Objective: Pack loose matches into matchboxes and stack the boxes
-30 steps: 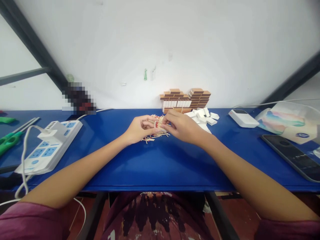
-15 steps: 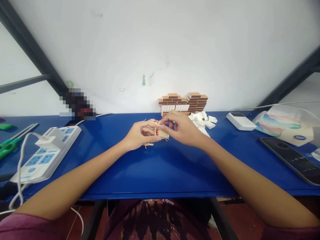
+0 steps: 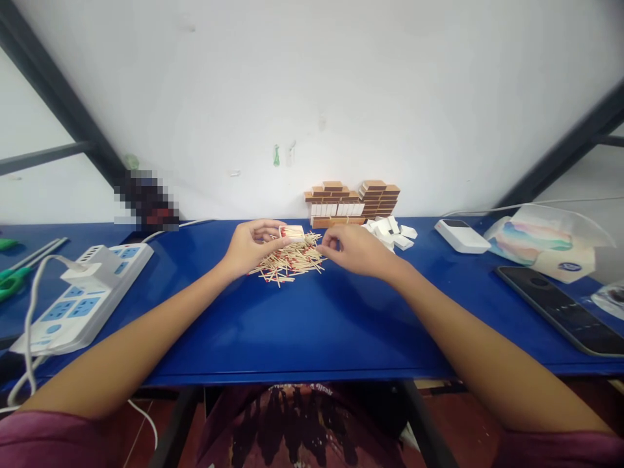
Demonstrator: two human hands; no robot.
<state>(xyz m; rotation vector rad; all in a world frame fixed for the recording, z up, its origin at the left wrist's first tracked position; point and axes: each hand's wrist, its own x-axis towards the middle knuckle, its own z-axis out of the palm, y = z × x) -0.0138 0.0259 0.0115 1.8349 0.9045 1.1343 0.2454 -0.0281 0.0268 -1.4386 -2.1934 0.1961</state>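
At a blue tabletop (image 3: 312, 325), a person's left hand (image 3: 248, 246) pinches a small matchbox tray (image 3: 291, 232) between thumb and fingertips, its open face tilted up, apparently so matches can be laid in. The tray hangs just above the far edge of a loose pile of red-tipped matches (image 3: 287, 260). The right hand (image 3: 353, 250) rests at the pile's 3 o'clock edge, fingers curled together near the sticks; whether they pinch any cannot be told. At 12 o'clock, against the wall, brown and white matchboxes (image 3: 351, 200) stand stacked, with empty white trays (image 3: 390, 231) scattered just in front, within easy reach of the right hand. A white power strip (image 3: 82, 292) lies well apart at 9 o'clock; a dark phone (image 3: 560, 309) and a white device (image 3: 461, 235) lie toward 3 o'clock.
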